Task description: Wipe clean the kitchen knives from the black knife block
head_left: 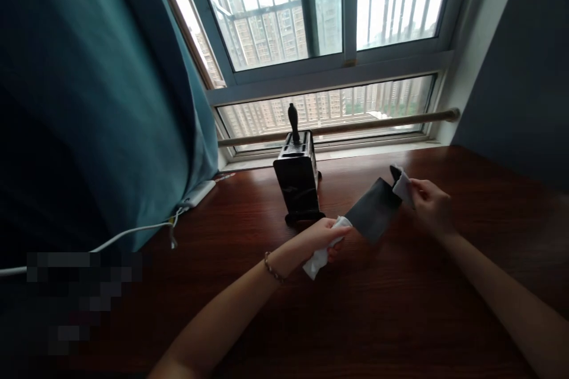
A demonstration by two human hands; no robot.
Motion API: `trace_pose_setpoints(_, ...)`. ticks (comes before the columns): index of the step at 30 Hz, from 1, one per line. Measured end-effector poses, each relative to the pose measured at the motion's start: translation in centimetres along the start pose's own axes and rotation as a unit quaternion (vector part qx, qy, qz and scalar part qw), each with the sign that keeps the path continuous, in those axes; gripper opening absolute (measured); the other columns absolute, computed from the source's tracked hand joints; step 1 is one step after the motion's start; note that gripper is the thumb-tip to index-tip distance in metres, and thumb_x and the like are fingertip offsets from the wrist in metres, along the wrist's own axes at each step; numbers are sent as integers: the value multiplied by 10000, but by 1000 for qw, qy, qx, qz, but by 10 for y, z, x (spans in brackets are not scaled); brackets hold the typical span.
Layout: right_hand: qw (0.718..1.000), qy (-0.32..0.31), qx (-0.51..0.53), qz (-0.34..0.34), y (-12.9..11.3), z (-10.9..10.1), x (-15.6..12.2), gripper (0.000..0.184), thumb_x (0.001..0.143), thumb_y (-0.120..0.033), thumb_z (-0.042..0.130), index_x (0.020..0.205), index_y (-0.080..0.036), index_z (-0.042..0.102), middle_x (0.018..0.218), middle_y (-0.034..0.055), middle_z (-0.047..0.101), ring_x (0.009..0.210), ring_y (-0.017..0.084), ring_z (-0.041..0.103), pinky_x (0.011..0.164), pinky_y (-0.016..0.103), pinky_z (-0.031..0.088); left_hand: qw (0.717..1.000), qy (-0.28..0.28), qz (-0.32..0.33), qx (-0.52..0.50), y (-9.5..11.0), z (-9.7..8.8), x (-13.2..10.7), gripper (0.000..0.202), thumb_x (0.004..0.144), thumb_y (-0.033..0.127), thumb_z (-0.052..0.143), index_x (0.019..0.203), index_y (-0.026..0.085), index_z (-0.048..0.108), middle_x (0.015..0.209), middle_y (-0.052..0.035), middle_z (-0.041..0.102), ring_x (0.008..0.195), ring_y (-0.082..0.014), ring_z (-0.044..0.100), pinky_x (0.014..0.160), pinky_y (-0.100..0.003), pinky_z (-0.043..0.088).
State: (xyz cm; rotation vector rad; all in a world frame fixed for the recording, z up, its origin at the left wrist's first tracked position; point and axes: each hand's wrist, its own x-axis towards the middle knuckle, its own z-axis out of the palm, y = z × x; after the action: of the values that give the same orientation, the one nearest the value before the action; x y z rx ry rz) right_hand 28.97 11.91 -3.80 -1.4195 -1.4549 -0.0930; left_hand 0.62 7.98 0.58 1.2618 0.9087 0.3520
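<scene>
A dark, flat, broad blade like a cleaver's point(374, 211) is held at a slant above the table between my two hands. My left hand point(326, 235) is closed around its lower left end, with a white tissue point(317, 263) in the grip that hangs below the fingers. At the upper right end, my right hand point(430, 204) pinches another white tissue point(403, 187), beside which a small dark tip shows. The grips hide where the handle is. A black knife block point(297, 183) stands just behind my left hand, with one dark handle point(293, 121) sticking up from its top.
The reddish-brown wooden table point(249, 308) reaches to the window point(284, 65), where a rail point(377, 124) runs across. A teal curtain point(146, 100) hangs on the left. Near it lie a white power strip point(198, 193) and a white cable point(128, 231). A dark wall point(520, 83) is on the right.
</scene>
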Motion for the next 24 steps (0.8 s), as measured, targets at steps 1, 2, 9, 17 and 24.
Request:
trace_pose_setpoints(1, 999, -21, 16, -45, -9, 1, -3, 318, 842, -400, 442, 964, -178, 633, 922, 72, 638, 805, 183, 592, 719, 296, 454, 1000, 10, 7, 2, 4, 3, -4, 397, 704, 528, 603, 725, 180, 412, 528, 69, 404, 361, -38, 321, 357, -177, 309)
trace_pose_setpoints(2, 995, -49, 24, -88, -16, 2, -7, 294, 842, -387, 453, 965, -192, 635, 935, 64, 627, 824, 179, 587, 745, 296, 452, 1000, 18, 12, 4, 8, 7, -9, 387, 709, 522, 600, 728, 178, 423, 535, 66, 408, 368, -41, 334, 359, -176, 311)
trace_pose_setpoints(9, 984, -37, -40, -169, -15, 6, -16, 290, 854, -358, 447, 1069, -232, 596, 908, 74, 587, 784, 194, 568, 686, 300, 437, 996, 83, 19, 9, 18, 25, -55, 331, 728, 488, 588, 745, 185, 455, 492, 74, 401, 343, -51, 358, 345, -180, 326)
trace_pose_setpoints(17, 984, -55, -122, -114, -5, 0, -1, 310, 830, -360, 457, 1008, -160, 614, 875, 83, 588, 705, 191, 563, 647, 324, 446, 979, 173, 107, 12, 19, 24, -117, 332, 766, 493, 557, 788, 188, 428, 486, 74, 413, 329, -44, 341, 314, -159, 299)
trace_pose_setpoints(24, 962, 100, -35, -252, -105, -51, -10, 281, 807, -201, 487, 1073, -190, 579, 974, 93, 588, 888, 202, 562, 818, 356, 464, 957, 212, 198, -2, 34, 34, -124, 343, 770, 499, 547, 770, 179, 423, 463, 74, 429, 305, -48, 349, 303, -168, 310)
